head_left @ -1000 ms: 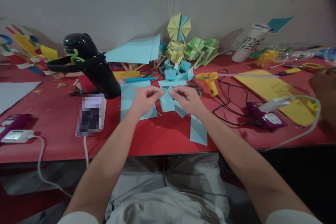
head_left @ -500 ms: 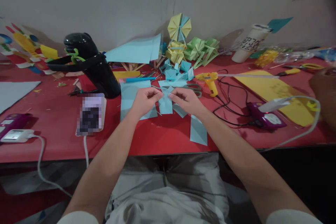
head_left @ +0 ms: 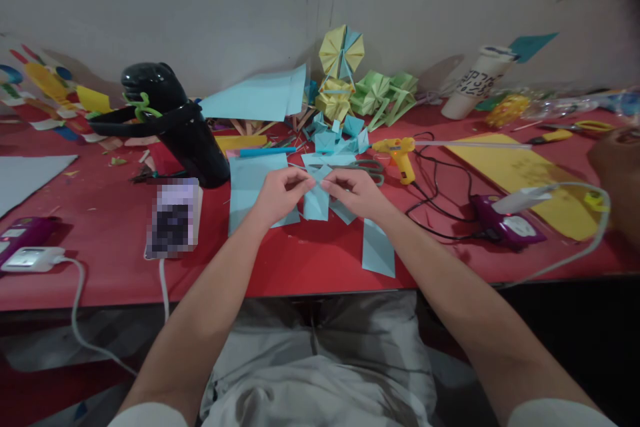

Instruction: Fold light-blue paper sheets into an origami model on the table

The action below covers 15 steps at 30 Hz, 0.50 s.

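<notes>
Over the middle of the red table, a small folded piece of light blue paper (head_left: 317, 204) is pinched between both of my hands. My left hand (head_left: 281, 195) grips its left edge with thumb and forefinger. On the right edge, the thumb and forefinger of my right hand (head_left: 353, 192) are closed too. My fingers hide part of the folds. Larger blue sheets (head_left: 250, 190) lie under and beside my left hand, and a blue slip (head_left: 379, 250) lies below my right wrist. Scissors (head_left: 373, 170) rest just behind my right hand.
A yellow glue gun (head_left: 399, 155) with a black cord lies right of my hands, near a purple power socket (head_left: 513, 223). A black bottle (head_left: 185, 127) and a phone (head_left: 175, 217) are on the left. Folded paper models (head_left: 341, 53) stand by the wall. Another person's hand (head_left: 617, 160) shows far right.
My left fingertips have shifted slightly right, closer to my right fingertips. The held blue paper has moved a little toward me. Everything else stays put.
</notes>
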{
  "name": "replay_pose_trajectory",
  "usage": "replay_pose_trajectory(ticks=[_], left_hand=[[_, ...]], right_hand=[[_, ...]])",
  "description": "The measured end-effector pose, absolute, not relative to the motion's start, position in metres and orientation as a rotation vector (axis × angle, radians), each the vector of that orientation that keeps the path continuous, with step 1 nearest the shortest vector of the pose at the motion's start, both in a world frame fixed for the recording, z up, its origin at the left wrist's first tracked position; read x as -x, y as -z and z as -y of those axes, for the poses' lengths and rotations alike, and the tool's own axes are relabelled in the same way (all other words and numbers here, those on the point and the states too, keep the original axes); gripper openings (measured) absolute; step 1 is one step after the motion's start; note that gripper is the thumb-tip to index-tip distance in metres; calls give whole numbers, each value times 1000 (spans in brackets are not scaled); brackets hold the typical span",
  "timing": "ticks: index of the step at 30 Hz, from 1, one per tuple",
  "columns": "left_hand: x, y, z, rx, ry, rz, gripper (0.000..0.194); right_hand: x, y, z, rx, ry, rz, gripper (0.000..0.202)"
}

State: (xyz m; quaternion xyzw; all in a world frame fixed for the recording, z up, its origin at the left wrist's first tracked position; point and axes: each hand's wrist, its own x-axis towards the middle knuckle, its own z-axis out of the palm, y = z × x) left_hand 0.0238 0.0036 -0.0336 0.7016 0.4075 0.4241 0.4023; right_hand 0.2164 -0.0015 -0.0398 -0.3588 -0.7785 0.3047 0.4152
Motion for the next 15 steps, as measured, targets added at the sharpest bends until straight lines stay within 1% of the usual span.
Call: replay_pose_trajectory(ticks=[3,6,12,15], left_hand=[[-25,35,-5,-1649,-1074,-985,27],[-24,35,-6,-1667,-1036,-1002,29],[-27,34,-5,-1756,-1138,-1110,21],[-28,35,-4,-1757,-1066,-1051,22]], right_hand=[[-218,39,2,931,-689,1892,34],[-217,39,2,956,-655,1848,33],[-216,41,1,962,-645,1822,32],[-217,41,1,967,-641,1765,32]])
